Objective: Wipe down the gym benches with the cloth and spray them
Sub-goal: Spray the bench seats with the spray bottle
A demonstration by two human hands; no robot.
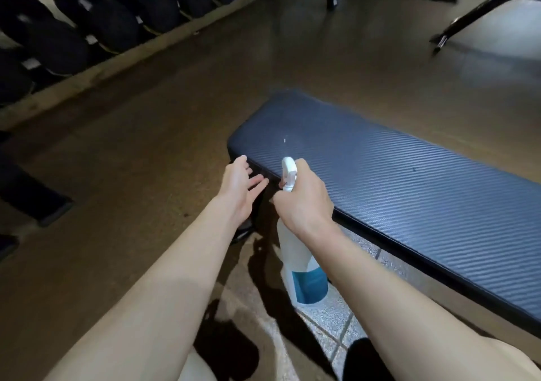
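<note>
A dark blue ribbed gym bench runs from the centre to the lower right. My right hand grips the neck of a spray bottle with a white nozzle and blue liquid in its lower part, nozzle aimed at the bench's near end. A pale mist and a droplet hang over that end. My left hand is open with fingers spread, just left of the bench's corner, holding nothing. No cloth is in view.
A rack of black dumbbells lines the upper left. Another bench's black frame stands at the upper right. A dark equipment foot lies on the brown floor at the left. Speckled tile floor shows beneath the bench.
</note>
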